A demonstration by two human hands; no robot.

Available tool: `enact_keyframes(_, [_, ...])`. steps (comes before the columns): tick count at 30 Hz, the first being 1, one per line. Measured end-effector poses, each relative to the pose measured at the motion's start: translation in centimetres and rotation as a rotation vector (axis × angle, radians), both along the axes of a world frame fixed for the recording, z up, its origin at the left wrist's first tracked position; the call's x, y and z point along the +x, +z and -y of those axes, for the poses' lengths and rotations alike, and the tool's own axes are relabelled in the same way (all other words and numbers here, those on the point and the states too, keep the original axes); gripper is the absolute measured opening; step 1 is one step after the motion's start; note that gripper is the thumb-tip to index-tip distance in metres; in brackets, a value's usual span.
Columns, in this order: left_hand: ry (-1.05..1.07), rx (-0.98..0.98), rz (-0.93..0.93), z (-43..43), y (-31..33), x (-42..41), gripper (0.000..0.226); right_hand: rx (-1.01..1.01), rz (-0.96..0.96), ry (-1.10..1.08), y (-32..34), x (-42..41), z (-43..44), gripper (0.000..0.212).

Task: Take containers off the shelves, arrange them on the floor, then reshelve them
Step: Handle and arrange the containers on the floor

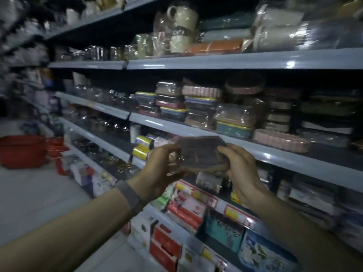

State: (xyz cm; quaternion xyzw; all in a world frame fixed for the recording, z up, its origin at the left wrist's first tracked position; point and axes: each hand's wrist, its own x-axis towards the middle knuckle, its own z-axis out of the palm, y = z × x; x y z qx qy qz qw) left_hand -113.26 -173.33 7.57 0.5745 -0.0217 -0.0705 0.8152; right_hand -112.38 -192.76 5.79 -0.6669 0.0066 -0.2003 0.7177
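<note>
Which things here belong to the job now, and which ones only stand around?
Job in hand:
- dark wrapped container, held by the left hand and the right hand
- stacked containers on the shelf

Only standing around:
- red baskets
- mugs
- foil rolls

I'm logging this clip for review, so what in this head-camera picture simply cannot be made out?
1. Head view: the container, ends covered by the left hand and right hand; dim light hides its contents.
2. Head view: print on the lower boxes, blurred.
3. Head view: far-left shelves, smeared by motion blur.
4. Head view: topmost goods, cut by the upper edge.
</note>
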Motion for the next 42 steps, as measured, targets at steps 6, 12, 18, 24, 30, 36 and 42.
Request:
enact_keyframes(6, [0.151, 0.019, -0.078, -6.8, -4.4, -1.2, 0.015, -0.013, -0.069, 0.155, -5.1, 1.4, -6.4, 0.023])
enact_keyframes(12, [0.267, 0.03, -0.177, -12.2, -9.7, -3.6, 0.018, -0.044, -0.172, 0.268, -10.9, 1.5, -12.5, 0.025])
enact_keyframes(18, [0.373, 0.057, -0.288, -17.3, -15.9, -6.6, 0.027, -0.096, -0.29, 0.392, -17.1, 0.8, -18.0, 0.015])
enact_keyframes(24, [0.532, 0.048, -0.412, -22.2, -23.3, -9.3, 0.031, -0.14, -0.457, 0.559, -24.0, 0.3, -23.8, 0.029])
enact_keyframes(30, [0.72, 0.005, -0.528, -26.2, -30.3, -11.9, 0.02, -0.204, -0.573, 0.742, -30.5, -1.1, -28.6, 0.021])
enact_keyframes(36, [0.759, 0.06, -0.682, -29.3, -38.5, -14.6, 0.024, -0.297, -0.648, 0.805, -38.7, -2.8, -32.3, 0.027])
enact_keyframes(42, [0.833, 0.061, -0.845, -29.6, -46.4, -16.3, 0.028, -0.422, -0.747, 0.81, -47.2, -4.4, -34.6, 0.045])
